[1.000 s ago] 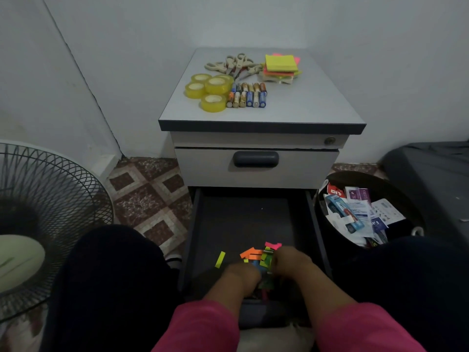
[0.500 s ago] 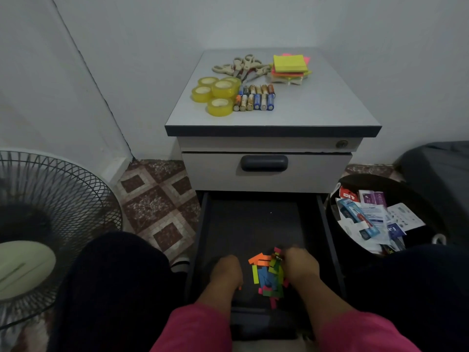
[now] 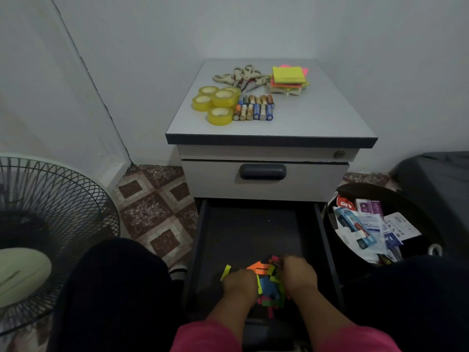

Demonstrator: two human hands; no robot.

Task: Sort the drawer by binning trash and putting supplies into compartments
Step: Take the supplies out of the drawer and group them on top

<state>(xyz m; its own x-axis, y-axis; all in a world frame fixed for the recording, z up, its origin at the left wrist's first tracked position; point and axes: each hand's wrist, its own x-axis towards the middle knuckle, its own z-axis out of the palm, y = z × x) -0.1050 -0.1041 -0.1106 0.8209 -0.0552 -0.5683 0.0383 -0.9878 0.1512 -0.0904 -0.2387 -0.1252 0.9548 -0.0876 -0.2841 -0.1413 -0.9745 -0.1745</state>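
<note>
Two hands low centre of frame, both down in the open bottom drawer (image 3: 250, 232). Left hand (image 3: 240, 282) and right hand (image 3: 299, 275) flank a heap of coloured paper strips (image 3: 269, 285) at the drawer's near end; fingers curl inward against the heap, but whether either grip pinches strips or only rakes them, cannot tell. One yellow strip (image 3: 225, 272) lies apart, just left of the left hand. Strips look very light, thin, floppy, likely to scatter or slip flat on the dark floor; best scooped from both sides as a bunch, strays nipped by an edge. Drawer walls sit close on both sides; room toward the far end. Trash bin (image 3: 337, 224) right of frame, near the drawer. Upper centre, desk (image 3: 317, 115) top carries tape rolls (image 3: 218, 102), batteries (image 3: 255, 109), scissors (image 3: 241, 76), sticky notes (image 3: 288, 77).
</note>
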